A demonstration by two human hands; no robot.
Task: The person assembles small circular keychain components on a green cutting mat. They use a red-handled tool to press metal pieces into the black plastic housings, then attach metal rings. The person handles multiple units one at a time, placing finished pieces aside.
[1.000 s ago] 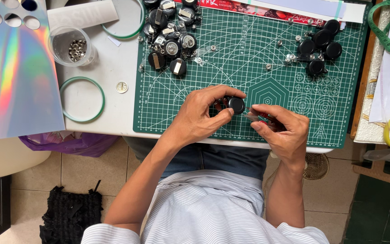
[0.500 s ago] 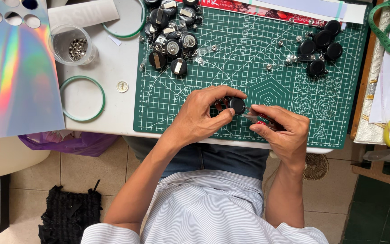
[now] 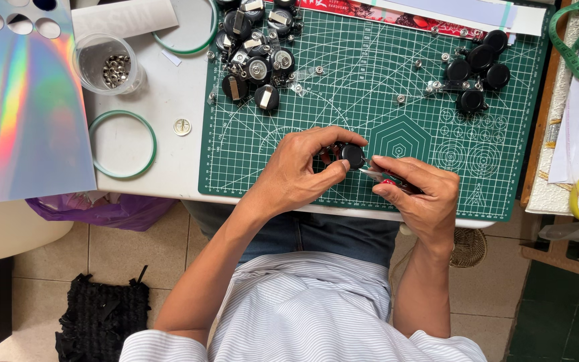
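Left hand (image 3: 303, 171) pinching a black round disc (image 3: 353, 155), right hand (image 3: 417, 194) gripping a red-handled tool (image 3: 387, 178) against it, over a green cutting mat (image 3: 370, 100)

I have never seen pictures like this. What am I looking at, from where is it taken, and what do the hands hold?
There is no machine: a camera on a person's head looks down at their two bare hands over a green cutting mat. The left hand holds a small round black disc. The right hand holds a small tool with red handles against it. More black discs lie in a heap, others in a smaller group. Beside the mat stand a clear cup of metal bits and a green ring.
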